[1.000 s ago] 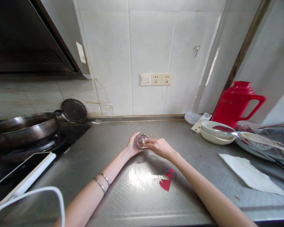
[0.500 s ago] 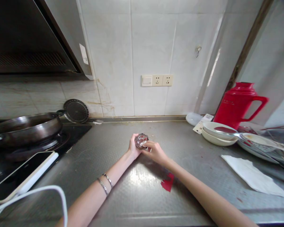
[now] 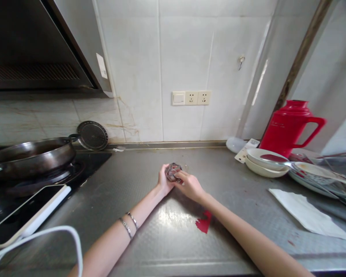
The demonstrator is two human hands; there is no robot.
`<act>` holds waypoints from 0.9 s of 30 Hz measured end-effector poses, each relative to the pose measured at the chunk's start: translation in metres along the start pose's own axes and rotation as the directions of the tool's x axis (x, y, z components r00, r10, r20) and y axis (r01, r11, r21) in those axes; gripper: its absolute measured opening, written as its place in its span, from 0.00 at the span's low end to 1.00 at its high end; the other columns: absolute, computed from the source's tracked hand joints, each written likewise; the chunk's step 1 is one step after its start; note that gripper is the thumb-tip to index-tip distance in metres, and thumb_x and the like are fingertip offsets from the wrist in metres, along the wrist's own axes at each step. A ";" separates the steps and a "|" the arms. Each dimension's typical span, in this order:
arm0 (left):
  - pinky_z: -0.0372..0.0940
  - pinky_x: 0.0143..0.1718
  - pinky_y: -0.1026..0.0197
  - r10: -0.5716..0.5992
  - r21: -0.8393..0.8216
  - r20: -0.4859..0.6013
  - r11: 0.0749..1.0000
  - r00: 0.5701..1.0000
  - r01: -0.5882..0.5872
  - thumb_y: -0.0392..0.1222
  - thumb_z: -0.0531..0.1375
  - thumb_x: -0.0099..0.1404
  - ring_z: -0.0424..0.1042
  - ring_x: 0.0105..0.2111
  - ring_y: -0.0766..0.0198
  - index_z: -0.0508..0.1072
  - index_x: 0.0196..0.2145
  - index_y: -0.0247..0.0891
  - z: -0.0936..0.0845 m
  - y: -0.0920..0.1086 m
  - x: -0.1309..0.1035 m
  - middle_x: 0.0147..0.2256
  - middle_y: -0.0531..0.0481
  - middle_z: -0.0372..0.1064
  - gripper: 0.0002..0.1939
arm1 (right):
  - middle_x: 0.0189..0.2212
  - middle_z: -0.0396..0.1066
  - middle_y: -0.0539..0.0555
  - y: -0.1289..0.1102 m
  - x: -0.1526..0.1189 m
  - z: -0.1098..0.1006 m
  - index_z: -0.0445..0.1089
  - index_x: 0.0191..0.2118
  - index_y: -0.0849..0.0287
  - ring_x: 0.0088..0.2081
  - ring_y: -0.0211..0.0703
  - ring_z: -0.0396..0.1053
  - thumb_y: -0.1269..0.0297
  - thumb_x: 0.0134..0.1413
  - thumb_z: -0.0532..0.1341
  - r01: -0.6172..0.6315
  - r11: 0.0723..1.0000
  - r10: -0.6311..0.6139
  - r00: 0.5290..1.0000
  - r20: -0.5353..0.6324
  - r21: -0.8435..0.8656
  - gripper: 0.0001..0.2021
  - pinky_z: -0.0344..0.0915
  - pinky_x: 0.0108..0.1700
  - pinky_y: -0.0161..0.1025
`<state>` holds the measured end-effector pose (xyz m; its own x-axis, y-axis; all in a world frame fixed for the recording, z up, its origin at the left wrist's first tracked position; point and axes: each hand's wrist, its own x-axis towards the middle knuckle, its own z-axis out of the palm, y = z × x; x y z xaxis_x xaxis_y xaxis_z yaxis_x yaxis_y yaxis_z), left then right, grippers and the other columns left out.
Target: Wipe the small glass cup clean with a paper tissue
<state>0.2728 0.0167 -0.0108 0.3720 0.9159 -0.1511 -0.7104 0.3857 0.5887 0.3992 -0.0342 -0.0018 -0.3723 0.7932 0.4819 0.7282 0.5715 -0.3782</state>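
Observation:
Over the middle of the steel counter, a small round glass cup with a faceted, dark-tinted look is tilted with its open side toward me. My left hand wraps round its left side and underside, fingers closed on it. From the right, my right hand grips its rim, with fingers bent over the edge and the thumb below. Whether the right fingertips hold anything inside the cup is hidden. A torn red scrap lies on the counter below my right wrist.
At left, a steel pan sits on the stove, with a phone and white cable in front. To the right are a red thermos, stacked bowls, plates and a white paper napkin.
The cup has turned slightly in my hands, and the pale patch seen inside it earlier hardly shows. Both hands stay in nearly the same place.

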 end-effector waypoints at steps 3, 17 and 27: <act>0.65 0.26 0.60 0.051 -0.007 0.025 0.999 0.998 -0.051 0.45 0.52 0.60 0.70 0.22 0.61 0.72 0.27 0.31 0.003 0.000 -0.002 0.24 0.46 0.72 0.16 | 0.44 0.72 0.54 -0.001 0.000 -0.006 0.70 0.44 0.56 0.36 0.39 0.71 0.66 0.58 0.58 0.012 0.997 -0.010 0.999 0.038 -0.072 0.09 0.63 0.36 0.32; 0.66 0.26 0.55 -0.233 0.082 0.023 0.970 0.972 0.230 0.56 0.52 0.63 0.72 0.23 0.56 0.72 0.30 0.32 -0.009 0.015 0.001 0.23 0.43 0.72 0.22 | 0.47 0.71 0.54 0.011 0.003 -0.030 0.66 0.51 0.52 0.37 0.42 0.72 0.65 0.62 0.53 0.216 0.934 -0.150 0.960 0.236 -0.285 0.13 0.64 0.34 0.33; 0.68 0.29 0.54 -0.148 0.073 -0.024 0.986 0.989 0.149 0.51 0.55 0.61 0.72 0.23 0.57 0.71 0.27 0.32 -0.006 0.011 0.001 0.22 0.44 0.72 0.17 | 0.49 0.71 0.54 0.017 0.005 -0.033 0.70 0.45 0.54 0.45 0.44 0.71 0.60 0.60 0.58 0.207 0.943 -0.158 0.967 0.199 -0.260 0.09 0.66 0.40 0.35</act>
<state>0.2613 0.0227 -0.0093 0.4584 0.8512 -0.2556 -0.6015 0.5088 0.6158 0.4288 -0.0269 0.0202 -0.5896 0.7190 0.3680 0.7592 0.6489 -0.0513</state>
